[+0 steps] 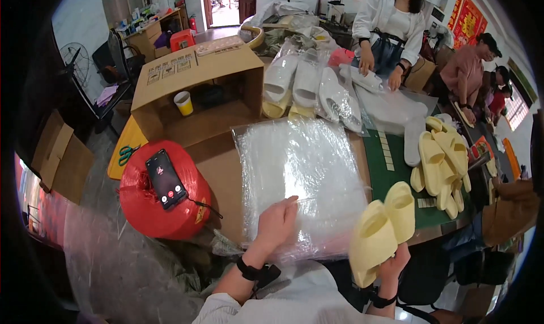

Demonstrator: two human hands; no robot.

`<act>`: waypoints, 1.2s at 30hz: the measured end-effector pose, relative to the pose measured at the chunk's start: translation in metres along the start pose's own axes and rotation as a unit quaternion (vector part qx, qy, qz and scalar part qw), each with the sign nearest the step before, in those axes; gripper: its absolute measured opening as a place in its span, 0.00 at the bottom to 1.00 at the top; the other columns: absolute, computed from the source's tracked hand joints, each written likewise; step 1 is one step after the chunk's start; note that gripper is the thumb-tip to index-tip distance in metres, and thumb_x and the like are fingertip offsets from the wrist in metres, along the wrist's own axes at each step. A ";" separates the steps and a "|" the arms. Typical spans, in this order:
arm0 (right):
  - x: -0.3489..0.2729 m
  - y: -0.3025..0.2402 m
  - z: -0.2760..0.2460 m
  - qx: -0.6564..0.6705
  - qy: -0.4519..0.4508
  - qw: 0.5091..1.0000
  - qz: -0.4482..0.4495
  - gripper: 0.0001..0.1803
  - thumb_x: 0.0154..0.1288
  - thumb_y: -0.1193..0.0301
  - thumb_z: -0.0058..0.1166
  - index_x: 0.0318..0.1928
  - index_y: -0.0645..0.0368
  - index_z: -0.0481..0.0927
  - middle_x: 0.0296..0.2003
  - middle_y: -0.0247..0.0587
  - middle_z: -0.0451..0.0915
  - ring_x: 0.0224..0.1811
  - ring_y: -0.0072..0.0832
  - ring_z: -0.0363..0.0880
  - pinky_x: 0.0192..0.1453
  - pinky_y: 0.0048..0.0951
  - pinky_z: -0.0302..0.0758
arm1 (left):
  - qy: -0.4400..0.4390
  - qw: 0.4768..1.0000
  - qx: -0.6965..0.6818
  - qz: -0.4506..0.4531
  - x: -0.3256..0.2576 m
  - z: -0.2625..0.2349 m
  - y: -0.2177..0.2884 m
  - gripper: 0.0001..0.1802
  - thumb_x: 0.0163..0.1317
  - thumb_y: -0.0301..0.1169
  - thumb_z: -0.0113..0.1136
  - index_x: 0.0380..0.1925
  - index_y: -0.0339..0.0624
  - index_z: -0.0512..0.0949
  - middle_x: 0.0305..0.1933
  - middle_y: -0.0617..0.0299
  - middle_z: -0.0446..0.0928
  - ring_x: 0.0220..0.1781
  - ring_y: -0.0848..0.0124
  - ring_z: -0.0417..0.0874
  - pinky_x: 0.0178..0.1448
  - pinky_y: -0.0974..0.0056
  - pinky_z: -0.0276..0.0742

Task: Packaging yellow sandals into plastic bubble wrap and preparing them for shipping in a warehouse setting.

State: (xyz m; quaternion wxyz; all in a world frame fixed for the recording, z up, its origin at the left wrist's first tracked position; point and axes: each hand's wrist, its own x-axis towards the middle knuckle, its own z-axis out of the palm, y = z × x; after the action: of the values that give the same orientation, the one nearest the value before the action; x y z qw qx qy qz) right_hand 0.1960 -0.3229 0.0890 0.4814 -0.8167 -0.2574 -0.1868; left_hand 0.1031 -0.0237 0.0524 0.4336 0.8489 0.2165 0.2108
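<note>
A stack of clear plastic bags (pixel 300 159) lies flat on the table in front of me, its surface shiny and wrinkled. My left hand (pixel 277 225) rests over its lower part, fingers drawn together with the tips at an edge line of the top bag. To the right, my right hand (pixel 395 261) grips a pair of pale yellow slippers (pixel 374 242) from behind and below. They are held upright at the table's near edge, one overlapping the other. Most of the right fingers are hidden behind the slippers.
Left of the bags, a phone (pixel 166 179) lies on a red twine roll (pixel 133 205). Behind stands an open cardboard box (pixel 198 74) with a yellow-white cup (pixel 183 103). Bagged slippers (pixel 306 80) and loose yellow slippers (pixel 442 159) lie to the right. A co-worker (pixel 391 29) handles a bagged slipper opposite.
</note>
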 end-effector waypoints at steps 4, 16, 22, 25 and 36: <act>0.000 -0.022 -0.003 -0.064 -0.160 0.984 -0.045 0.21 0.61 0.70 0.65 0.54 0.64 0.83 0.49 0.52 0.86 0.48 0.45 0.88 0.51 0.35 0.81 | 0.005 1.000 0.027 -0.003 -0.001 0.004 0.003 0.23 0.73 0.46 0.52 0.59 0.45 0.80 0.41 0.43 0.85 0.46 0.45 0.85 0.52 0.50 0.80; -0.003 -0.027 0.029 -0.024 -0.388 0.921 -0.015 0.18 0.62 0.72 0.60 0.53 0.59 0.79 0.38 0.52 0.82 0.40 0.52 0.82 0.41 0.45 0.79 | -0.113 0.990 -0.055 -0.070 0.009 -0.017 0.015 0.24 0.75 0.43 0.50 0.65 0.48 0.75 0.41 0.43 0.84 0.46 0.48 0.86 0.52 0.51 0.79; -0.012 -0.018 0.035 -0.064 -0.317 0.946 -0.020 0.09 0.64 0.75 0.59 0.41 0.64 0.74 0.31 0.54 0.78 0.33 0.55 0.79 0.35 0.49 0.75 | -0.160 0.982 0.004 0.099 0.001 -0.013 0.011 0.24 0.76 0.39 0.47 0.69 0.52 0.72 0.68 0.40 0.73 0.70 0.45 0.72 0.73 0.51 0.67; -0.016 -0.012 0.040 -0.088 -0.308 0.947 -0.026 0.08 0.64 0.75 0.59 0.37 0.63 0.72 0.30 0.55 0.77 0.33 0.55 0.78 0.34 0.49 0.75 | -0.153 0.963 0.123 0.183 -0.008 -0.007 0.017 0.25 0.75 0.39 0.48 0.70 0.54 0.72 0.77 0.42 0.62 0.77 0.39 0.61 0.79 0.44 0.57; 0.009 -0.011 0.085 -0.053 -0.259 0.964 -0.035 0.13 0.60 0.69 0.65 0.37 0.62 0.74 0.30 0.53 0.78 0.33 0.52 0.80 0.37 0.45 0.78 | -0.266 0.904 0.000 0.335 -0.029 0.007 0.051 0.28 0.73 0.32 0.45 0.72 0.38 0.66 0.81 0.49 0.56 0.84 0.49 0.51 0.84 0.47 0.45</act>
State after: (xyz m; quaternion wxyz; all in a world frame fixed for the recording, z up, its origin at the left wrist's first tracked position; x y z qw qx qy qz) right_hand 0.2012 -0.2412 0.0618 0.3477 -0.8520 -0.3915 0.0006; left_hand 0.0928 -0.0710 0.0857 0.3792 0.8958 -0.2038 0.1102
